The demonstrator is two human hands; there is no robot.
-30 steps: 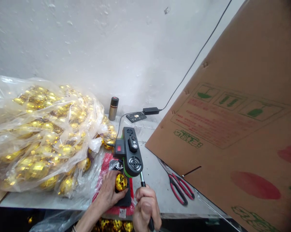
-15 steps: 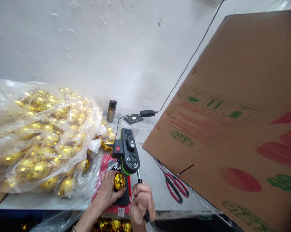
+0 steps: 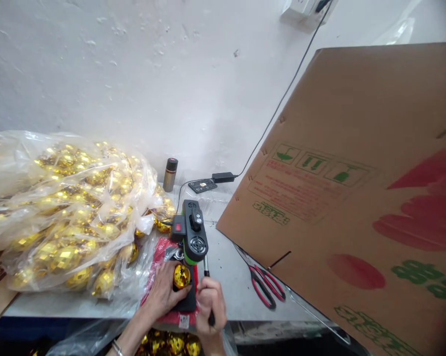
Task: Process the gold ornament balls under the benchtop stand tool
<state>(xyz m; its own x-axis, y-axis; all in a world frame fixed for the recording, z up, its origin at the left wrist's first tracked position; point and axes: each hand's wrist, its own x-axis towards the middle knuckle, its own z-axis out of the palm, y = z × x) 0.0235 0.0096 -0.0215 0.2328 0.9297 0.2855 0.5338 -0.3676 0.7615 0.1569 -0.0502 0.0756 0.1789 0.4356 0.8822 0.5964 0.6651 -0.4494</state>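
Observation:
A shiny gold mirrored ball [image 3: 182, 276] is held between the thumb and fingers of my left hand [image 3: 166, 289], over the dark base [image 3: 187, 301] of a small bench drill press. The black machine head [image 3: 196, 231] stands just above and behind the ball, with a red switch [image 3: 178, 227] on its left. My right hand [image 3: 211, 304] is wrapped round the black-gripped lever [image 3: 206, 267] at the machine's right side. The head hides the spot where any tool tip would meet the ball.
A clear plastic bag [image 3: 78, 217] full of gold balls fills the left. Red-handled scissors [image 3: 267, 287] lie beside a large cardboard box [image 3: 341, 173] at right. A spray can [image 3: 170, 174] and a power adapter [image 3: 223, 177] sit by the wall. More gold balls [image 3: 176, 343] lie below the table edge.
My right hand has shifted slightly left and up with the lever, which now stands more upright. My left hand keeps the ball in place. The camera view has moved a little.

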